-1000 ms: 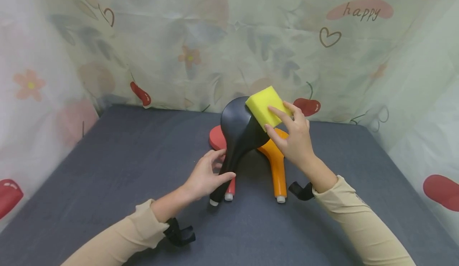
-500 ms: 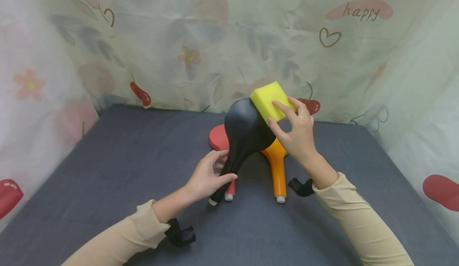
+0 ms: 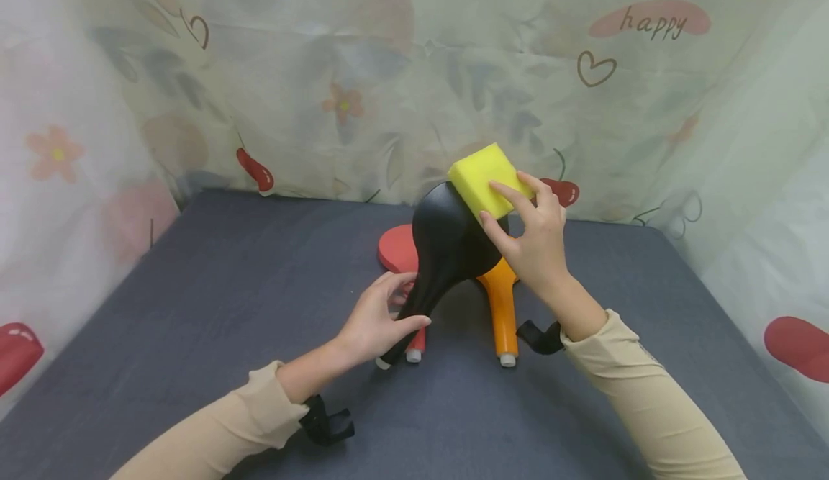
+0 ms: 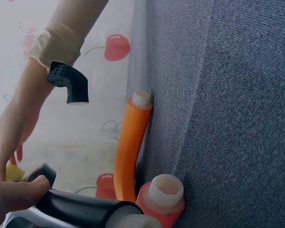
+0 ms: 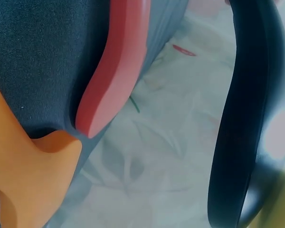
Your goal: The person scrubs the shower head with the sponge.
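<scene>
In the head view my left hand (image 3: pixel 376 314) grips the handle of a black shower head (image 3: pixel 450 232), tilted up to the right and raised over the table. The left wrist view shows the thumb lying along the black handle (image 4: pixel 80 206), near its pale threaded end. My right hand (image 3: pixel 537 242) pinches a yellow sponge (image 3: pixel 482 178) between thumb and fingers at the upper right of the shower head's round face, overlapping its rim. In the right wrist view the sponge (image 5: pixel 282 206) appears only as a blurred corner beside the black head (image 5: pixel 242 114).
Behind the black one, a red shower head (image 3: pixel 396 248) and an orange shower head (image 3: pixel 501 307) lie on the dark grey table (image 3: pixel 259 286), handles toward me. A patterned cloth (image 3: pixel 291 70) closes off the back and sides. Black wrist mounts (image 3: pixel 327 422) hang under both forearms.
The black shower head has shifted a little to the right and tilted further that way. The sponge has moved up and slightly right along its upper edge. Both grips are unchanged.
</scene>
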Available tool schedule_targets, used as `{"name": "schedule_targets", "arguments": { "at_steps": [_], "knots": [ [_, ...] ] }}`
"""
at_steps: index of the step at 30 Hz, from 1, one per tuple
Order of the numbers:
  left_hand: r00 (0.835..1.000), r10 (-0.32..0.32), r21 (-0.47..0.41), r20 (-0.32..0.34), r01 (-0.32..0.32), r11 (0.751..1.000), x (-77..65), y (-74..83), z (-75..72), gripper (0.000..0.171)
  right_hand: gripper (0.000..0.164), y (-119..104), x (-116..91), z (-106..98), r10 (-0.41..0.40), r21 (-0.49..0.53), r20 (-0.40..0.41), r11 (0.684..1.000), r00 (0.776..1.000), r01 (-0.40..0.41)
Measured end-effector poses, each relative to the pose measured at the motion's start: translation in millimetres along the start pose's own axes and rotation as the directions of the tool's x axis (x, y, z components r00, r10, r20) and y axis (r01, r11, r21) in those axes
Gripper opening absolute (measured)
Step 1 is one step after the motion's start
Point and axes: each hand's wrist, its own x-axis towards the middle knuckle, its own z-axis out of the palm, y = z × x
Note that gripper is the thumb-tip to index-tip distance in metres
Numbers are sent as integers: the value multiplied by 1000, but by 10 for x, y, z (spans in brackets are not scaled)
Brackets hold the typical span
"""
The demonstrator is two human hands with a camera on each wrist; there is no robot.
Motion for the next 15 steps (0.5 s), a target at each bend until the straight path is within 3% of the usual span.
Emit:
{"name": "schedule_targets", "arguments": {
  "at_steps": [4, 11, 15],
  "knots": [
    [1000, 8, 4, 2, -8, 1000, -8, -4, 12, 59, 39, -33, -13, 27, -8, 10, 16, 1000, 1000, 8],
    [1000, 17, 23, 4, -17, 1000, -2, 3, 22, 59, 41, -131, -101, 77, -177, 21, 55, 984, 983, 176],
    [1000, 15, 23, -1, -15, 1000, -3, 1, 24, 59, 40, -120, -85, 69, -160, 3, 36, 987, 987, 160]
  ]
}}
